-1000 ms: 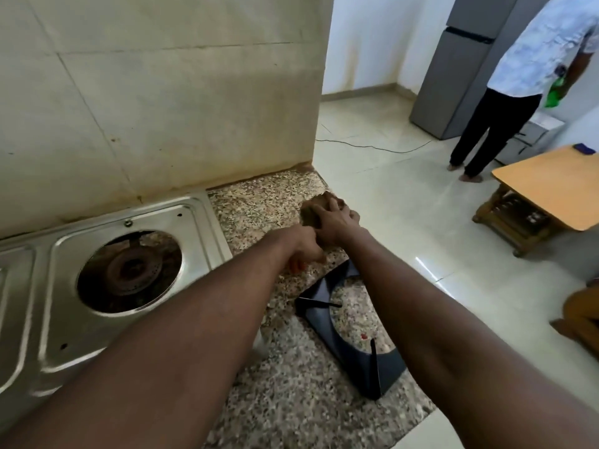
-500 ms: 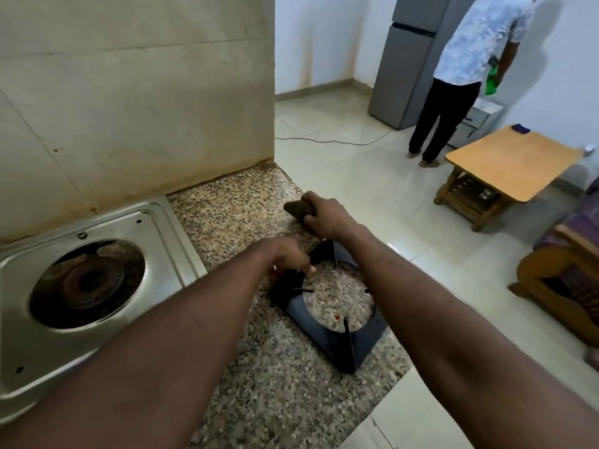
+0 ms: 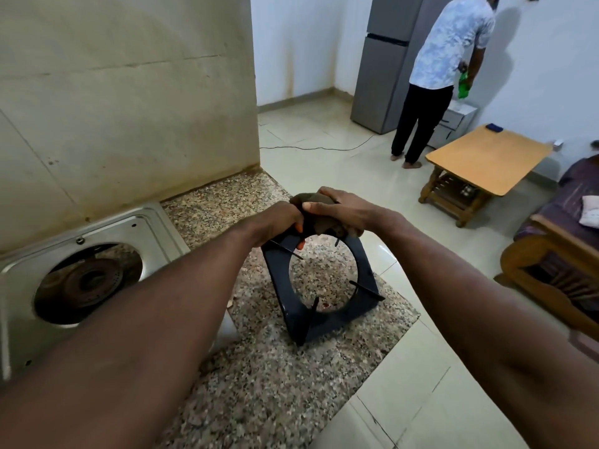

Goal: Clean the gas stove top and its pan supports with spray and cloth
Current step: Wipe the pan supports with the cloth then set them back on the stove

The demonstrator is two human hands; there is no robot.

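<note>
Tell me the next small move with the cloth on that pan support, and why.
Probably draw the cloth down the right side bar of the pan support. The right hand grips the cloth bunched over the raised far edge, the left hand holds that edge beside it, and the near corner rests on the counter, so the frame looks steadied while its lower bars show uncovered.

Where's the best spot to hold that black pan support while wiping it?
Likely its raised top edge, from above: the pan support stands tilted on a lower corner, prongs pointing inward, leaving the flat outer band free. The left hand grips there.
</note>
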